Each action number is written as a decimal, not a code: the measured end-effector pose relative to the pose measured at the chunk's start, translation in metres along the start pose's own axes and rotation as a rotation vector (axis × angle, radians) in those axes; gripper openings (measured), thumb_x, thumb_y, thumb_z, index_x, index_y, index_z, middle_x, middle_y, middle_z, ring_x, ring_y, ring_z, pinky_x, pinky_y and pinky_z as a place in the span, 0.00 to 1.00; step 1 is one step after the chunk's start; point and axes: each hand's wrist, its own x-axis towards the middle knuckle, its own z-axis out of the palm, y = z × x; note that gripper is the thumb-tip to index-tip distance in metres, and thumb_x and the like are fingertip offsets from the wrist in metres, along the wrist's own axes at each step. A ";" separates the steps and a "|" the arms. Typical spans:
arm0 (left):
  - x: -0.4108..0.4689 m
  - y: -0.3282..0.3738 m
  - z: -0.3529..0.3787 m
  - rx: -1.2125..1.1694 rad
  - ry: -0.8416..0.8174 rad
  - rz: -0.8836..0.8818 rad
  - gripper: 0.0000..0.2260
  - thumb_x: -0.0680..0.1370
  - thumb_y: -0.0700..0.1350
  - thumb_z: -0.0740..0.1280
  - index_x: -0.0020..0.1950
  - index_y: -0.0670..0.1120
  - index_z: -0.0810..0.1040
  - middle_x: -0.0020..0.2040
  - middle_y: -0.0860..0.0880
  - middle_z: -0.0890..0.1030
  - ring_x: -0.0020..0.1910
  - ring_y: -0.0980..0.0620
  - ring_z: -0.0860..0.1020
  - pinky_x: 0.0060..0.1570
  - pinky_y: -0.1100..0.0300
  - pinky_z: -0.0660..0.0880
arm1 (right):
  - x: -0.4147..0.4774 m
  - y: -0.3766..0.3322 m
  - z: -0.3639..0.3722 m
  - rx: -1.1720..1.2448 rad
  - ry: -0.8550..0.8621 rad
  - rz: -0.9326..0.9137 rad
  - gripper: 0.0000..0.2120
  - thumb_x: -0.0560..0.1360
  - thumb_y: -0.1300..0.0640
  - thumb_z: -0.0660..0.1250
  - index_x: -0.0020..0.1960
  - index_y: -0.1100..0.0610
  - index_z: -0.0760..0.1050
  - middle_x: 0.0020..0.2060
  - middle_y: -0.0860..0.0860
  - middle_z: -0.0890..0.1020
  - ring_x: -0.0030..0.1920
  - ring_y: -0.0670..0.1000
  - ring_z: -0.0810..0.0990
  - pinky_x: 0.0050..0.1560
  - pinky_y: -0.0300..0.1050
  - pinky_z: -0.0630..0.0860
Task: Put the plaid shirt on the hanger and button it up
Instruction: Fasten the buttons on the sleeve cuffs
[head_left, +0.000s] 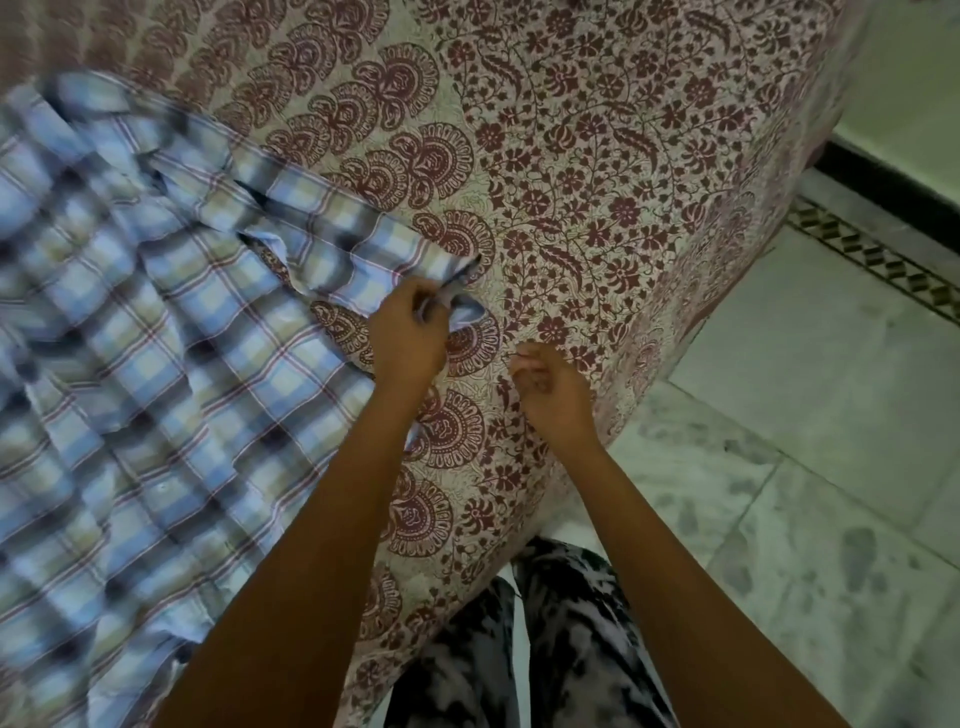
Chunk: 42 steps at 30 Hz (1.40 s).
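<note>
The blue, cream and red plaid shirt (156, 338) lies rumpled over the left half of the bed. My left hand (408, 332) pinches the shirt's right corner, near the middle of the view, with the cloth bunched between its fingers. A short way to the right, my right hand (548, 387) hovers over the bedsheet with its fingers curled and nothing visible in them. It is apart from the shirt. No hanger is in view.
The bed is covered by a cream sheet with a maroon floral and paisley print (597, 156). Its edge runs diagonally from upper right to the bottom middle. White marble floor (805, 467) with a dark patterned border (872, 254) lies to the right. My patterned trousers (545, 649) stand at the bed's edge.
</note>
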 end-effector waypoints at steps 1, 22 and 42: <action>-0.003 0.003 -0.009 -0.168 -0.006 -0.077 0.02 0.76 0.44 0.64 0.45 0.50 0.77 0.39 0.50 0.77 0.40 0.46 0.76 0.40 0.60 0.72 | -0.002 -0.006 0.004 0.108 -0.039 0.027 0.12 0.77 0.61 0.62 0.59 0.58 0.74 0.52 0.54 0.79 0.50 0.50 0.77 0.50 0.39 0.74; -0.055 -0.072 -0.078 -0.344 0.234 -0.365 0.20 0.73 0.34 0.67 0.61 0.46 0.65 0.43 0.48 0.75 0.35 0.57 0.74 0.33 0.73 0.69 | -0.027 -0.040 0.102 0.283 0.130 0.093 0.11 0.74 0.69 0.61 0.52 0.62 0.78 0.45 0.55 0.79 0.44 0.51 0.76 0.46 0.43 0.76; -0.055 -0.118 -0.056 0.311 -0.203 0.020 0.12 0.75 0.43 0.66 0.58 0.44 0.76 0.55 0.42 0.77 0.53 0.42 0.76 0.47 0.50 0.74 | -0.035 0.006 0.125 -0.659 0.110 -0.372 0.14 0.74 0.61 0.62 0.60 0.61 0.75 0.51 0.61 0.76 0.52 0.60 0.73 0.49 0.51 0.73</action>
